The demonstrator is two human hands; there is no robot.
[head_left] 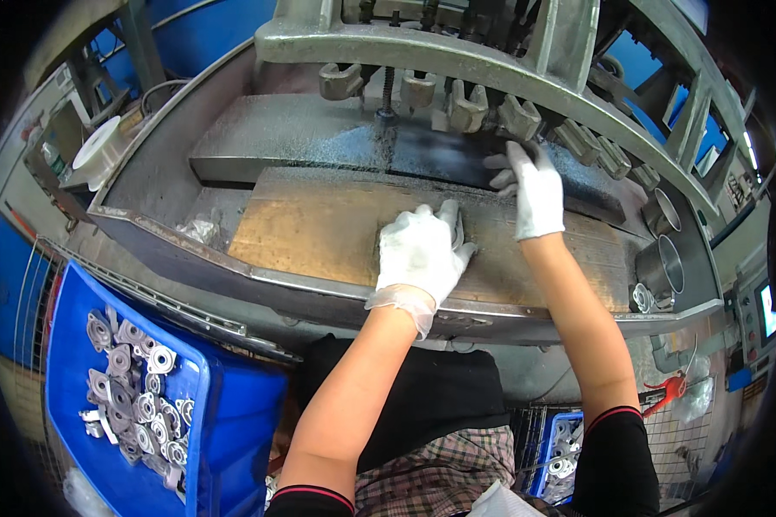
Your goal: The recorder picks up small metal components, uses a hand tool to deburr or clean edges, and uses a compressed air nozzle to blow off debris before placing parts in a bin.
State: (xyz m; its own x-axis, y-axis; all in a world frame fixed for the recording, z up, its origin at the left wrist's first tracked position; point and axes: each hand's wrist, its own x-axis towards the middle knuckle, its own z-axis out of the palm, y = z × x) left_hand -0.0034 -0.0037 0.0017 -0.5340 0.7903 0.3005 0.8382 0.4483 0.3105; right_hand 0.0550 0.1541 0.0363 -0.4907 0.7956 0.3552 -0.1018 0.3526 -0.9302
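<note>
My left hand [418, 250], in a white glove, lies palm down on the wooden board [310, 215] at the front of the metal machine tray. Its thumb points away from the fingers, and nothing shows in it; the palm side is hidden. Farther right and higher, my white-gloved right hand [539, 194] is raised over the back edge of the board. Its fingers are apart and holding nothing visible, close below the metal clamp blocks [519, 118]. Behind the board runs a dark, dusty metal ledge [276, 129]; a streak beside the right fingers is blurred.
To the left, a blue bin [207, 370] holds several grey metal castings [151, 405]. Metal cups [661, 263] stand at the tray's right end. A heavy machine frame [422, 52] spans overhead. Red-handled pliers [664, 395] and a smaller blue bin [545, 452] are lower right.
</note>
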